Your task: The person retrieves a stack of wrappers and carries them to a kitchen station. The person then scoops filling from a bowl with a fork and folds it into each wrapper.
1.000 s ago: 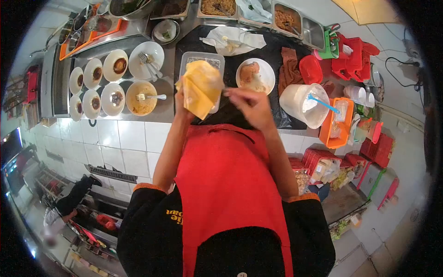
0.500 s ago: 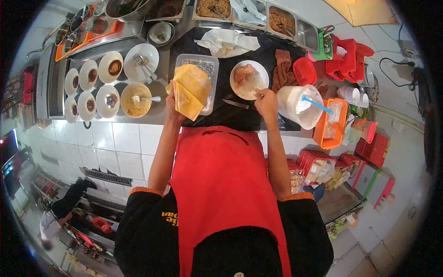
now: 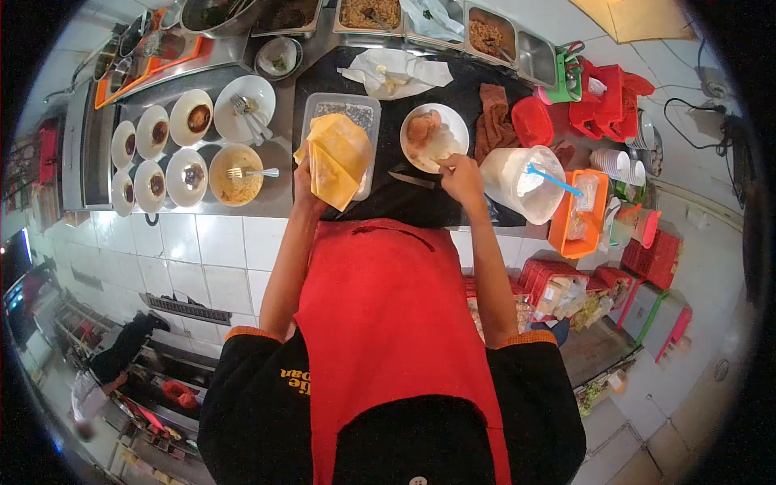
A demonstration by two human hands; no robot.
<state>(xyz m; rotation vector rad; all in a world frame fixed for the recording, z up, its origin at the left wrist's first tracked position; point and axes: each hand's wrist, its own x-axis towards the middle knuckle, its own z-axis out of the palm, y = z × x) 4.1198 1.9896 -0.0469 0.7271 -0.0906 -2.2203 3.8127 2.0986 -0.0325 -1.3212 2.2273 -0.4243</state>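
My left hand [image 3: 305, 187] is closed around a stack of yellow wonton wrappers [image 3: 338, 162], which fan out above a clear plastic tub [image 3: 373, 121] on the counter. The fingers under the stack are mostly hidden. My right hand [image 3: 461, 179] is closed in a pinch at the near right rim of a white bowl [image 3: 454, 121]. Pinkish minced filling [image 3: 423, 129] lies in that bowl. Whatever the right fingers pinch is too small or hidden to name. A knife [image 3: 412, 179] lies on the black board just left of the right hand.
White bowls with dark sauce [image 3: 194, 179] stand at left, near a bowl with a fork [image 3: 234, 198]. At right are a white tub with a blue handle [image 3: 517, 182], an orange basket [image 3: 575, 234] and a brown cloth [image 3: 495, 121]. Metal food trays [image 3: 493, 36] line the back.
My right hand has shifted slightly left, its fingertips now over the bowl's rim. The left hand holds the wrappers in nearly the same place, with the stack turned slightly.
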